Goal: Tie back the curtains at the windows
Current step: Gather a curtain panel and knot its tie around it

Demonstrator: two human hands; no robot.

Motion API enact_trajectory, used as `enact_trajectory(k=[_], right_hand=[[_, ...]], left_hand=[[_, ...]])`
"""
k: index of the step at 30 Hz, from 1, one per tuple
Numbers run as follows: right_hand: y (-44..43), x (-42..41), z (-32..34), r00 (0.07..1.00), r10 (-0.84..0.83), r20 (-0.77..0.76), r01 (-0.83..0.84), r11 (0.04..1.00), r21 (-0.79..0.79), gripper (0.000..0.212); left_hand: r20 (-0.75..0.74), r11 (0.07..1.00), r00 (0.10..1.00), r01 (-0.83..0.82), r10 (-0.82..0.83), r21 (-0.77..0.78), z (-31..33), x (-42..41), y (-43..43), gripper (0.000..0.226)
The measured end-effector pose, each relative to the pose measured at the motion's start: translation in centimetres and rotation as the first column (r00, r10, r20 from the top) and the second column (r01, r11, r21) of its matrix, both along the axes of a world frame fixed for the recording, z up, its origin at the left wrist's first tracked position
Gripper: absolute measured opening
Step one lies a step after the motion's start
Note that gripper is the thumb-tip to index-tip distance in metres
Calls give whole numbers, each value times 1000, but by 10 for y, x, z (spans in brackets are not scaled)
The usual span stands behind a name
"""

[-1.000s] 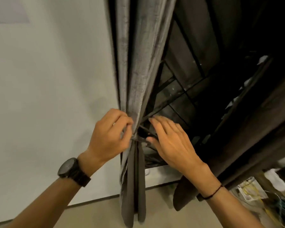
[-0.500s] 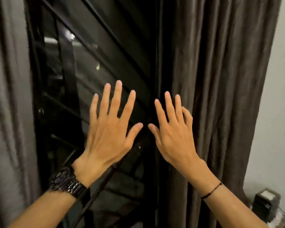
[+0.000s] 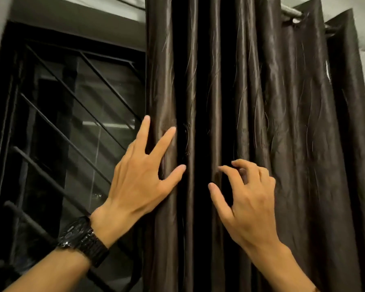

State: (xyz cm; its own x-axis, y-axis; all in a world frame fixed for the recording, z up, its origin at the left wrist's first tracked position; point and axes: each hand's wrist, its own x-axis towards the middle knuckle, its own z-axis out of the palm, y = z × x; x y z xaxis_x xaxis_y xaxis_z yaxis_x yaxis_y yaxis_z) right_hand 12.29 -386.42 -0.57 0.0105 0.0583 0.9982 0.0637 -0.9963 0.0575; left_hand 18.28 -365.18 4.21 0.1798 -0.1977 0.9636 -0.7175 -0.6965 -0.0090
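While the left hand (image 3: 139, 178) is laid against the outermost left fold of the curtain (image 3: 282, 123), with fingers spread and straight and the thumb pressed to the cloth, nothing is clasped by it. The right hand (image 3: 247, 197) is held just beside it, before the middle folds, with fingers half curled and the thumb stretched out; no fold is seen to be gripped, and whether the fingertips touch the cloth cannot be told. A dark watch (image 3: 82, 239) is worn on the left wrist. The curtain, dark and glossy, is hung in loose upright folds from a rod (image 3: 291, 12) at the upper right and is drawn to the right edge of the window, whose black grille (image 3: 72, 123) is left uncovered. No tie-back is to be seen.

The gathering is judged to be only begun. The slick cloth could slip from a shallow grasp, and if only the front folds are taken, those nearest the wall could be left out and the bundle tied lopsided. A hard downward pull could strain the rings at the rod.

Half a second earlier both hands were held flat with straight fingers, apart from the cloth, before the grille; now the left is set on the curtain's edge, the right is curled, and the view is raised so that the rod is shown
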Motion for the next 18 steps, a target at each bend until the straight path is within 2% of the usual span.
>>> enact_trajectory(k=[3,5,7,9,11,13,14,16,18], right_hand=[[-1,10,17,995,54,78,-49,996,-69,40],[11,15,27,984,153,89,-145,985,-91,41],[29,22,41,982,185,-21,-186,982,-23,56],[45,31,59,977,163,-138,-156,986,58,71],[53,43,79,953,227,-201,-212,973,92,59],[65,55,97,910,359,-205,-345,933,103,29],[78,60,104,886,417,-204,-405,909,98,21],[119,68,113,820,522,-236,-521,851,73,24],[174,74,125,746,605,-278,-624,781,25,35]], left_hand=[[-15,998,999,-41,40,-54,21,0,-4,65],[11,995,997,-74,75,-61,33,0,-3,62],[31,994,996,-87,89,-68,42,-1,0,65],[33,995,997,-63,65,-78,49,-1,4,66],[41,995,997,-55,58,-85,60,-1,9,68],[62,990,991,-112,118,-90,69,-1,20,70],[69,983,984,-158,164,-89,72,-2,29,70],[70,970,971,-221,229,-106,75,0,53,69],[53,954,968,-232,245,-190,76,3,87,63]])
